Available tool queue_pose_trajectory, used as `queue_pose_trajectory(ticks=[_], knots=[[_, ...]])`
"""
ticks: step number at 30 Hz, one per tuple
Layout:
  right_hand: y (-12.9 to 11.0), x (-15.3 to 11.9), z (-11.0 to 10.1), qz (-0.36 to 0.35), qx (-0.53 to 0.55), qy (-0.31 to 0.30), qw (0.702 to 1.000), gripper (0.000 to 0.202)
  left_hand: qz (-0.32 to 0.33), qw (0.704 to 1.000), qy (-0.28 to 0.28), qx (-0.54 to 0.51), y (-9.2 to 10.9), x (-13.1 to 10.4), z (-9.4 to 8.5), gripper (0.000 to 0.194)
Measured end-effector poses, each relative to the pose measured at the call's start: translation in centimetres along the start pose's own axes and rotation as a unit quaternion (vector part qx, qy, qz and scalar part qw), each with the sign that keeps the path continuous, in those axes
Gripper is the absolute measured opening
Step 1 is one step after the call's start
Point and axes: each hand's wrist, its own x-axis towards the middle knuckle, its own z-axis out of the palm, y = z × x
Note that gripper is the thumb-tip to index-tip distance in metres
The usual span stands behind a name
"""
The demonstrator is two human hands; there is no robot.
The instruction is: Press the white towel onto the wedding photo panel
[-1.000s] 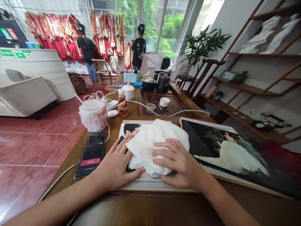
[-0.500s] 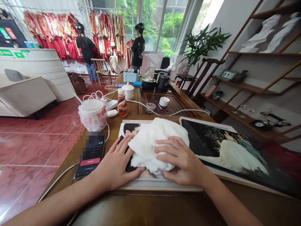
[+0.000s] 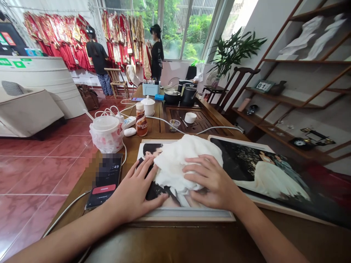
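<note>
A bunched white cloth [image 3: 175,160] lies on a framed photo [image 3: 150,150] at the table's near edge, covering much of the picture. My right hand [image 3: 215,182] grips the cloth from the right side, its fingers bent over the fabric and pressing down. Spread flat on the left part of the photo is my left hand [image 3: 137,193], with its fingertips beside the cloth's edge. A second framed photo [image 3: 270,175], showing a long white gown, lies to the right of the first.
Left on the wooden table are a phone [image 3: 104,186] with a cable, a bagged white tub [image 3: 106,133] and a brown-labelled bottle [image 3: 141,122]. A white cup [image 3: 190,117] stands on the tea tray. Two people [image 3: 97,54] are by red garments at the back.
My right hand and the cloth have shifted slightly right and up over the photo, uncovering more of its lower part. My left hand stays nearly in place. One person in the back has turned.
</note>
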Motion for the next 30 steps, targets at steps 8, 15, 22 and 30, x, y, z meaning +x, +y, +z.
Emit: queue_pose_trajectory(ticks=[8, 15, 22, 30], knots=[[-1.3, 0.2, 0.2, -0.038, 0.028, -0.004, 0.999, 0.019, 0.015, 1.000, -0.004, 0.004, -0.1, -0.1, -0.1, 0.073], [0.0, 0.0, -0.1, -0.007, -0.020, 0.006, 1.000, 0.017, -0.005, 1.000, -0.012, 0.002, 0.2, 0.0, -0.2, 0.071], [-0.8, 0.2, 0.2, -0.037, 0.011, 0.004, 0.999, 0.018, 0.013, 1.000, 0.007, -0.002, -0.1, -0.1, 0.0, 0.074], [-0.5, 0.1, 0.1, -0.011, 0.004, -0.001, 1.000, 0.019, 0.002, 1.000, -0.006, 0.010, 0.0, -0.1, -0.1, 0.074]])
